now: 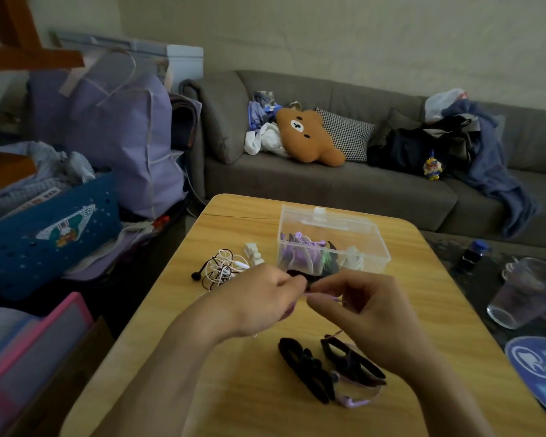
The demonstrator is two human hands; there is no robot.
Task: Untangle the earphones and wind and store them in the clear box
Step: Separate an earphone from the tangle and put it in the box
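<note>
Both hands are raised over the middle of the wooden table [423,279]. My left hand [259,299] and my right hand [364,313] pinch a thin purple earphone cable [323,298] between their fingertips, with a small dark piece at the pinch. The cable trails down past my right palm. The clear box [331,244] stands just beyond my hands, its lid open, holding purple, green and white wound cables. A tangle of white and black earphones [221,268] lies left of the box.
A white clip [253,253] lies beside the tangle. Black and purple bands [331,370] lie near the table's front. A glass cup [524,294] and a dark bottle [473,255] stand off the table to the right. A grey sofa [328,184] is behind, bags to the left.
</note>
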